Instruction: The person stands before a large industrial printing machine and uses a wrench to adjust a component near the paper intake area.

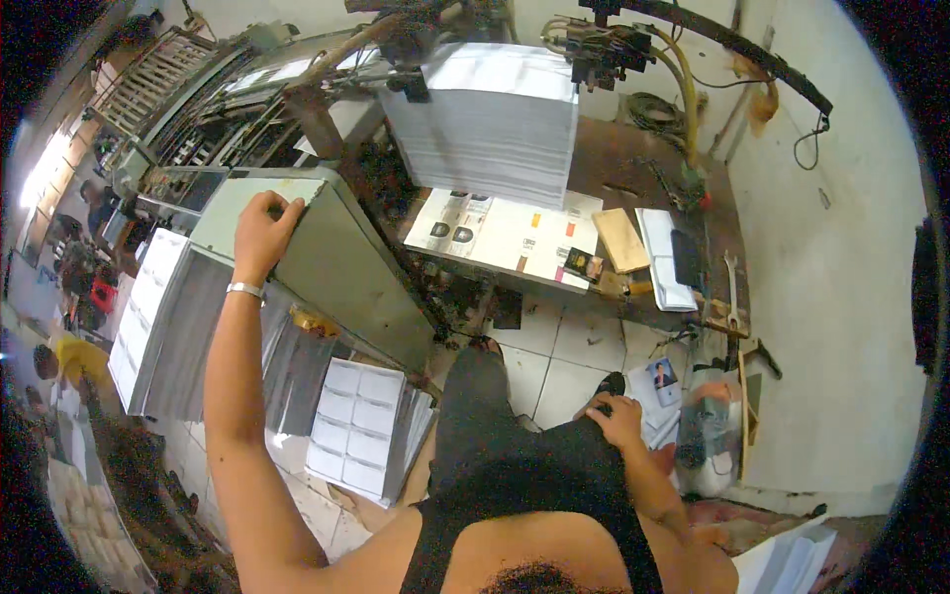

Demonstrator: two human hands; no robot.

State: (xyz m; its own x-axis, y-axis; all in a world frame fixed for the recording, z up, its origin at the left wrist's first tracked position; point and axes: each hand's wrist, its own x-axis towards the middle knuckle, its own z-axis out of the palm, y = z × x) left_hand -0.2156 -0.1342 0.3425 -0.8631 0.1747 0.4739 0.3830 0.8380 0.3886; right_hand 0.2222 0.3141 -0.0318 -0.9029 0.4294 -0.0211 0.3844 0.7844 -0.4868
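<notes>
My left hand (263, 230) rests on the top of a grey-green machine cabinet (341, 262), near its upper edge, with the fingers curled in and nothing visible in them. A pale band circles that wrist. My right hand (617, 420) lies on my right thigh, its fingers stretched over the dark trousers. Left of the cabinet stands a tall stack of printed sheets (148, 307). A lower pile of printed sheets (356, 428) is beside my left leg. Ahead, a large stack of paper (485, 139) sits in the machine.
A ledge before me holds printed sheets (529, 241), a tan block (620, 241), a white paper bundle (661, 259) and a wrench (732, 292). Hoses (683, 89) hang above. Papers and a plastic-wrapped bundle (711, 426) lie at right. Other people appear far left.
</notes>
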